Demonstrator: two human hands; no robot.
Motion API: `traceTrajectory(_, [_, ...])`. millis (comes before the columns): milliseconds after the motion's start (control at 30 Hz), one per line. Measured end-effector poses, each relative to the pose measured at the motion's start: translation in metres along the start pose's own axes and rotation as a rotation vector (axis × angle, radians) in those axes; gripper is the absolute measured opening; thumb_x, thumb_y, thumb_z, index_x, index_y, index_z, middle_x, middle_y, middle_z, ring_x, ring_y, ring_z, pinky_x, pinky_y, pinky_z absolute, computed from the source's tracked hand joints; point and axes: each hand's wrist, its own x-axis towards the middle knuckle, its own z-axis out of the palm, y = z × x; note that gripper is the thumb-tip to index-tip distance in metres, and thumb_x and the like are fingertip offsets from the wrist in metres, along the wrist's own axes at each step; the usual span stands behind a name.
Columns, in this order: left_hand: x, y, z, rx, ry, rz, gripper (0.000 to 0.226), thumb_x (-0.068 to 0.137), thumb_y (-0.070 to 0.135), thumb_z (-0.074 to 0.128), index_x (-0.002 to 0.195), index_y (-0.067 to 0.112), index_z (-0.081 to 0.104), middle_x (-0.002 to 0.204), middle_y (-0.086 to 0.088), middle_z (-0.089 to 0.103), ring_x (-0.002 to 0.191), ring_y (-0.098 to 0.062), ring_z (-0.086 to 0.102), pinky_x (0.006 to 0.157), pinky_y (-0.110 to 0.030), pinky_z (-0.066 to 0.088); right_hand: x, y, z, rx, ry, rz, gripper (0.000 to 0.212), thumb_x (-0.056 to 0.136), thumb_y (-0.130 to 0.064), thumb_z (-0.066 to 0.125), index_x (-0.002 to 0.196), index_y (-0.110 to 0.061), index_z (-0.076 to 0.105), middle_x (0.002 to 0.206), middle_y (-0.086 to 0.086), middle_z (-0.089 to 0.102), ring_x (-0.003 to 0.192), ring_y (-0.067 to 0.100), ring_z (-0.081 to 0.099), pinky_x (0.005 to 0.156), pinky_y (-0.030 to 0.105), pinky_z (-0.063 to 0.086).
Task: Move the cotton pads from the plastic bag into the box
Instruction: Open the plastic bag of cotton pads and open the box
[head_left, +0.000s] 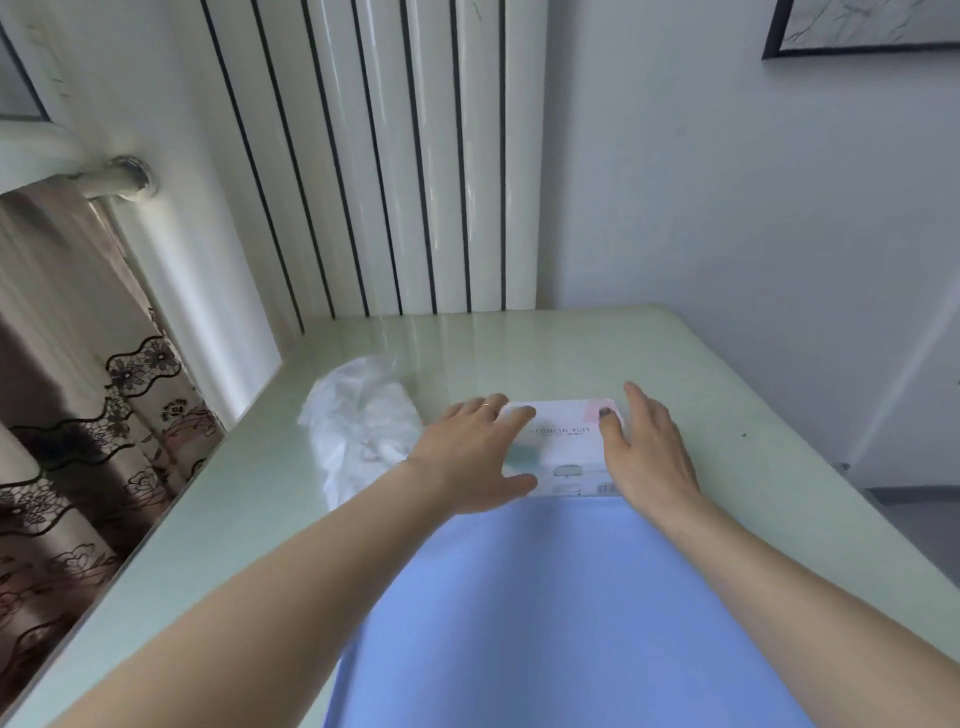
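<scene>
A white box (563, 441) with pink and teal patches and small print lies flat on the pale green table (519, 348), its lid closed. My left hand (470, 452) lies over the box's left end with fingers straight and thumb at the near edge. My right hand (647, 447) rests on the right end, fingers straight, thumb on the top. To the left of the box lies a clear plastic bag (353, 415) with white cotton pads (382, 447) showing inside it. Neither hand touches the bag.
A blue cloth (545, 613) covers the near part of the table up to the box. A white radiator (374, 156) stands behind the table. The table's left edge drops to patterned curtains (78, 467). A wall closes the right side.
</scene>
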Motion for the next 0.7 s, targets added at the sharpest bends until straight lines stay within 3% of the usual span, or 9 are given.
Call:
traceTrajectory(67, [0.013, 0.016, 0.019, 0.116, 0.017, 0.018, 0.066, 0.090, 0.058, 0.051, 0.143, 0.020, 0.036, 0.146, -0.009, 0.040, 0.136, -0.028, 0.038, 0.113, -0.037, 0.029, -0.007, 0.010, 0.005, 0.218, -0.070, 0.119, 0.057, 0.103, -0.046, 0.030, 0.156, -0.029, 0.018, 0.158, 0.000, 0.031, 0.140, 0.024, 0.036, 0.107, 0.036, 0.032])
traceTrajectory(133, [0.019, 0.024, 0.029, 0.275, 0.061, 0.041, 0.061, 0.095, 0.058, 0.042, 0.133, 0.011, 0.039, 0.134, -0.014, 0.048, 0.124, -0.032, 0.046, 0.102, -0.038, 0.036, -0.016, 0.015, 0.012, 0.336, -0.009, 0.152, 0.055, 0.102, -0.048, 0.029, 0.155, -0.033, 0.022, 0.152, -0.002, 0.042, 0.128, 0.023, 0.047, 0.099, 0.036, 0.039])
traceTrajectory(267, [0.028, 0.038, 0.035, 0.506, 0.079, 0.082, 0.062, 0.099, 0.059, 0.030, 0.125, 0.004, 0.042, 0.124, -0.024, 0.056, 0.103, -0.033, 0.056, 0.073, -0.038, 0.035, -0.025, 0.023, 0.022, 0.238, 0.108, 0.095, 0.051, 0.102, -0.043, 0.032, 0.151, -0.028, 0.029, 0.136, 0.005, 0.057, 0.116, 0.028, 0.055, 0.091, 0.039, 0.046])
traceTrajectory(367, [0.030, 0.039, 0.035, 0.611, 0.024, 0.129, 0.062, 0.102, 0.055, 0.025, 0.128, 0.000, 0.040, 0.128, -0.030, 0.055, 0.099, -0.034, 0.059, 0.065, -0.035, 0.031, -0.023, 0.025, 0.026, 0.222, 0.125, 0.088, 0.050, 0.103, -0.040, 0.033, 0.150, -0.025, 0.030, 0.132, 0.009, 0.059, 0.115, 0.031, 0.056, 0.089, 0.039, 0.046])
traceTrajectory(433, [0.034, 0.036, 0.032, 0.637, 0.002, 0.172, 0.063, 0.103, 0.054, 0.023, 0.130, -0.001, 0.039, 0.128, -0.031, 0.055, 0.099, -0.034, 0.061, 0.064, -0.035, 0.032, -0.022, 0.025, 0.026, 0.227, 0.125, 0.087, 0.050, 0.103, -0.040, 0.033, 0.150, -0.025, 0.030, 0.130, 0.011, 0.060, 0.114, 0.033, 0.056, 0.089, 0.039, 0.046])
traceTrajectory(533, [0.037, 0.033, 0.024, 0.600, 0.009, 0.231, 0.058, 0.104, 0.052, 0.021, 0.124, 0.003, 0.043, 0.111, -0.020, 0.063, 0.080, -0.028, 0.053, 0.063, -0.036, 0.032, -0.024, 0.027, 0.024, 0.266, 0.129, 0.085, 0.049, 0.102, -0.046, 0.033, 0.148, -0.030, 0.029, 0.127, 0.010, 0.061, 0.111, 0.033, 0.057, 0.089, 0.041, 0.046])
traceTrajectory(700, [0.046, 0.019, 0.004, 0.448, 0.062, 0.213, 0.055, 0.100, 0.062, 0.019, 0.112, 0.015, 0.046, 0.096, -0.007, 0.067, 0.086, -0.032, 0.064, 0.062, -0.035, 0.032, -0.027, 0.031, 0.021, 0.306, 0.007, 0.036, 0.066, 0.095, -0.055, 0.044, 0.151, -0.039, 0.015, 0.145, -0.004, 0.048, 0.122, 0.025, 0.053, 0.096, 0.038, 0.045])
